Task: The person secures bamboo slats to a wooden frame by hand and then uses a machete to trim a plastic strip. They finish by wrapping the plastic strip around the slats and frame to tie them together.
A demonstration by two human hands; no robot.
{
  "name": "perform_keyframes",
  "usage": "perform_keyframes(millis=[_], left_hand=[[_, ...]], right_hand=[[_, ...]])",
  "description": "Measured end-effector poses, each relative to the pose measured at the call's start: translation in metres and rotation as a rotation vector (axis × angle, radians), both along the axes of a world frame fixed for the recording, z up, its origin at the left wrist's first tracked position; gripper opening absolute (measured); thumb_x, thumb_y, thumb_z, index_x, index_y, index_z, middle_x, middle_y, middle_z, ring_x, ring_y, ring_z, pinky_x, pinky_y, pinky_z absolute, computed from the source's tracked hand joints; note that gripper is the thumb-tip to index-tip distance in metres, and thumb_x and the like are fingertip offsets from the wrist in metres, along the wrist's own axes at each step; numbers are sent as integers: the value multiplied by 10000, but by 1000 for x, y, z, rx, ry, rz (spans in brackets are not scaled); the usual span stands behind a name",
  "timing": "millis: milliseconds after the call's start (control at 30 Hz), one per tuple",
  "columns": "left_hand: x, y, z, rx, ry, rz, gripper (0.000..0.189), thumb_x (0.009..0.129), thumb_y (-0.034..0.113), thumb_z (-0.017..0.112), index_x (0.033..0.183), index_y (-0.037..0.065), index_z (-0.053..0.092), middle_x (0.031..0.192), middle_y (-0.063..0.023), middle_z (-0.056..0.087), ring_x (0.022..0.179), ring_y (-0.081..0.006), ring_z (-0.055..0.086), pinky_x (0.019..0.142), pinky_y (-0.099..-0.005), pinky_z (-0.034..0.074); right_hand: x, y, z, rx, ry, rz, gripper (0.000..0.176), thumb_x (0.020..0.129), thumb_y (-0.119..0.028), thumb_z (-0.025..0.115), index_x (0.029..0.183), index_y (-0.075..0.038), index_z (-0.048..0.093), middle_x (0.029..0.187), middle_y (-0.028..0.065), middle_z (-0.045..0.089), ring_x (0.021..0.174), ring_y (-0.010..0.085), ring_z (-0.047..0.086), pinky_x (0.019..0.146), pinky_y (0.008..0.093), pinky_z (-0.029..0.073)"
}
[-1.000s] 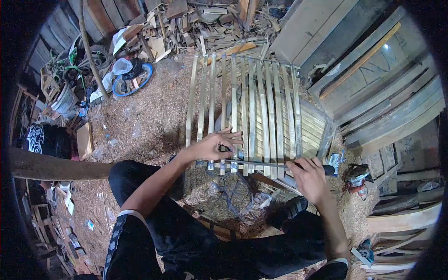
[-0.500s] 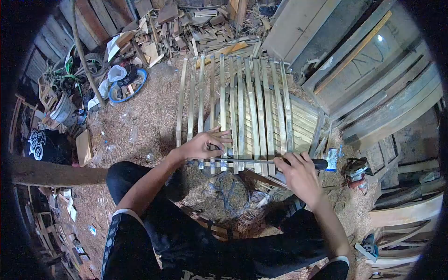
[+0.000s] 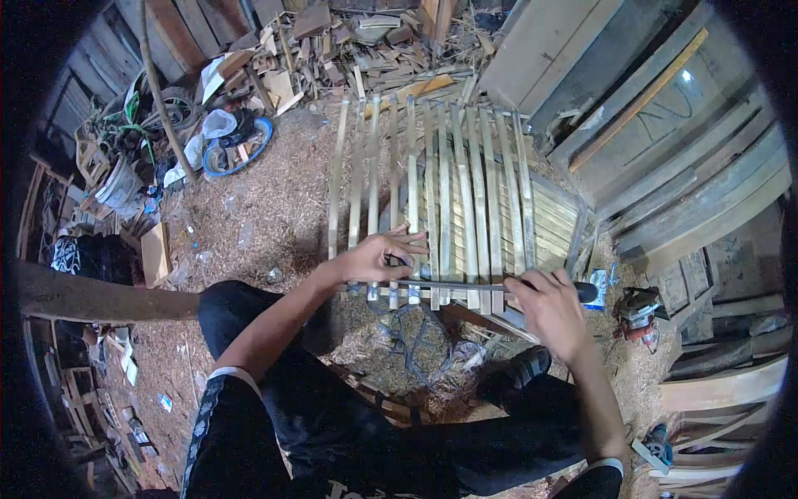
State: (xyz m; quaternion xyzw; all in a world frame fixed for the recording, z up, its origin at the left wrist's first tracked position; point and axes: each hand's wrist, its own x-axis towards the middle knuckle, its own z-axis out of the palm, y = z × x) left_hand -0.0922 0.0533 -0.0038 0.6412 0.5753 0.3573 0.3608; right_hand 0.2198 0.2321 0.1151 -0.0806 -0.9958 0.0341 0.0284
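Several long thin wooden slats [image 3: 460,191] lie side by side in a row, running away from the body. Across their near ends stretches a thin metal rod-like tool [image 3: 465,286] with a dark handle [image 3: 587,292] at its right end. My right hand [image 3: 546,308] is wrapped round the tool beside that handle. Over the slats at the left, my left hand [image 3: 384,256] has thumb and forefinger pinched together on something small and dark, too small to name, with its other fingers extended. Blue marks show on some slat ends.
Under the slats at the right is a slatted wooden panel [image 3: 553,220]. A blue-rimmed basin [image 3: 241,166] stands at the back left, near heaped wood scraps [image 3: 332,41]. A red-and-grey power tool [image 3: 640,316] sits at the right. A beam [image 3: 108,295] lies left of my knee.
The whole view has shifted slightly, so the scene appears a little further right. Both hands keep nearly the same pose over the slats.
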Motion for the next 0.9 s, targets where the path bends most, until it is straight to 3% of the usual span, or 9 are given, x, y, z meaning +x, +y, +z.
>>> perform_keyframes(millis=[167, 233, 367, 467, 533, 633, 667, 767, 900], left_hand=[[-3, 1, -6, 42, 57, -28, 105, 901, 120, 763, 994, 77, 786, 1401, -106, 647, 1488, -276, 409, 1297, -553, 134], [-5, 2, -4, -21, -182, 60, 224, 908, 101, 753, 1129, 76, 771, 1404, -114, 644, 1473, -271, 433, 1295, -543, 142], [-3, 0, -3, 13, -197, 75, 91, 930, 103, 720, 993, 58, 767, 1316, -130, 699, 1454, -296, 459, 1296, -537, 125], [-9, -1, -7, 30, -207, 41, 173, 928, 76, 735, 1098, 44, 741, 1365, -120, 673, 1470, -288, 437, 1292, -535, 135], [-8, -3, 0, 66, -257, 48, 93, 925, 62, 733, 1012, 32, 718, 1343, -126, 687, 1459, -302, 453, 1283, -522, 181], [-4, -16, 22, 125, -346, 203, 8, 892, 53, 734, 894, 56, 727, 1155, -120, 748, 1215, -265, 644, 1041, -451, 490], [-4, -24, 33, 125, -339, 198, 8, 892, 53, 734, 894, 56, 727, 1155, -120, 748, 1215, -265, 644, 1041, -451, 490], [1, -53, 45, 15, 6, 100, 110, 858, 154, 781, 953, 104, 756, 950, -33, 722, 954, -163, 627, 986, -394, 462], [37, -67, 53, -132, -33, -94, 161, 829, 177, 802, 971, 114, 762, 956, -46, 721, 940, -174, 632, 1011, -386, 448]], right_hand=[[-10, -13, -12, -40, -126, -27, 379, 865, -45, 631, 1235, -108, 686, 1092, 91, 685, 1106, 239, 658, 963, 415, 440], [-13, -9, -12, -73, -116, -24, 365, 870, -48, 631, 1226, -109, 688, 1096, 87, 682, 1095, 238, 658, 964, 414, 438], [-13, 4, 0, -153, -106, -37, 322, 904, -96, 633, 1222, -100, 686, 1115, 103, 666, 1061, 251, 650, 962, 411, 420], [-2, 14, -5, -209, -88, -85, 324, 923, -124, 626, 1240, -88, 685, 1118, 116, 665, 1061, 273, 639, 967, 415, 407], [-2, 20, -2, -236, -43, -64, 338, 916, -104, 623, 1247, -81, 688, 1121, 125, 670, 1070, 287, 632, 978, 423, 404], [7, 25, 9, -193, -24, -66, 335, 912, -91, 609, 1234, -71, 696, 1115, 133, 670, 1079, 305, 625, 981, 429, 406], [10, 25, 12, -165, 2, -66, 333, 910, -90, 607, 1229, -70, 699, 1111, 133, 670, 1079, 307, 624, 979, 428, 407], [18, 32, 22, -145, -4, -108, 331, 901, -91, 611, 1218, -68, 707, 1090, 131, 665, 1052, 311, 621, 967, 426, 411], [29, 30, 24, -129, 53, -171, 305, 893, -68, 618, 1179, -58, 722, 1055, 136, 665, 1043, 322, 626, 963, 441, 426]])
